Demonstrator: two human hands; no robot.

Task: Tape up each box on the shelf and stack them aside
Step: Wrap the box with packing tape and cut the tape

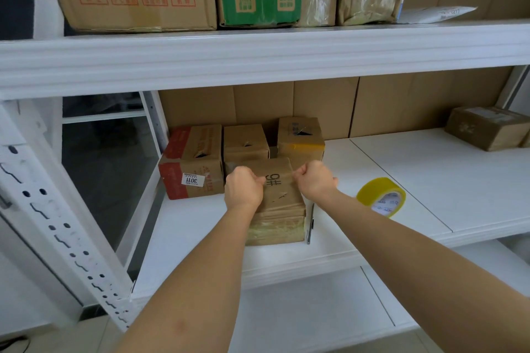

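We have the box [276,198] marked 9# pulled to the front of the middle shelf [401,180], clear of the three boxes [243,142] behind it, so its top is easy to reach. Our left hand [243,188] and right hand [314,179] are both clenched on its top; a faint clear strip seems to be stretched between them, probably tape held taut to lie flat over the seam, though we cannot be sure. The tape roll [381,196] stands just to the right, near the right hand. A cutter [310,222] leans against the box's right side.
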